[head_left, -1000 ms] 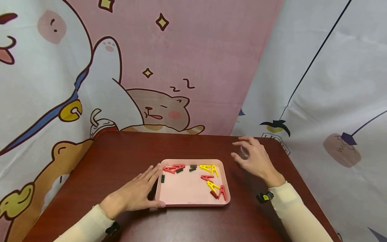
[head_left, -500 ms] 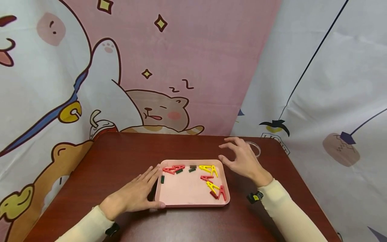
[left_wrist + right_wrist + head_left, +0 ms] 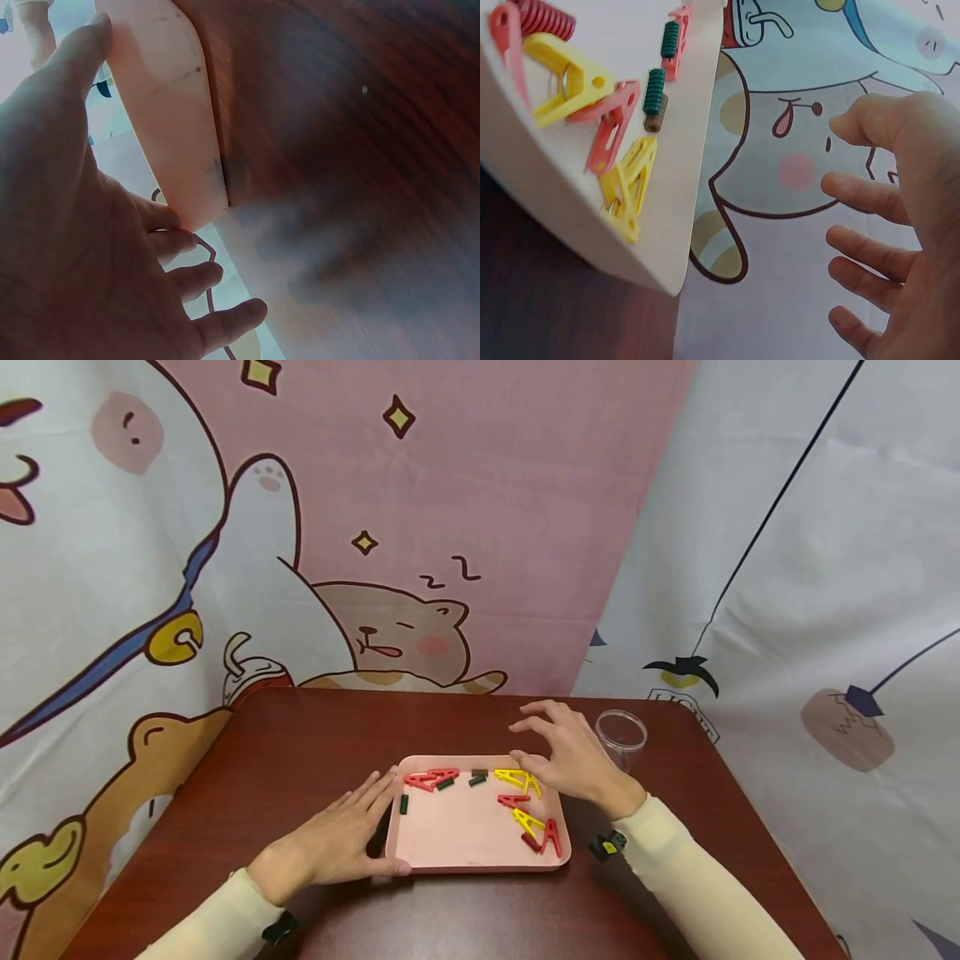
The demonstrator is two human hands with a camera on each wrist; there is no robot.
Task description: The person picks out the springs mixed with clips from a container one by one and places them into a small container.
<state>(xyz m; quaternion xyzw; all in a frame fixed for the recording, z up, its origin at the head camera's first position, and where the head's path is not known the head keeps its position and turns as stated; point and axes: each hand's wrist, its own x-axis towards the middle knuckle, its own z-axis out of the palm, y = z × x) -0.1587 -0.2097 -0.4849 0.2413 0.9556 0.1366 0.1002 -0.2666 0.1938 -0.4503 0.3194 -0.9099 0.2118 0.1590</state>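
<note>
A shallow pink tray lies on the table, holding red and yellow plastic clips shaped like an A, and several small coil springs. My left hand rests against the tray's left side, fingers straight and thumb at the near left corner. Over the far right corner hovers my right hand, fingers spread and nothing between them. Closest beneath it are two yellow clips. A red clip and a dark red spring sit near the right side. Green springs lie along the far side.
A transparent cup stands on the dark wood table, just right of my right hand. Cartoon-printed cloth hangs behind the table and along both sides.
My right hand has let go of the transparent cup and moved left to the tray's far right corner. The cup is now in plain sight. My left hand stays put.
</note>
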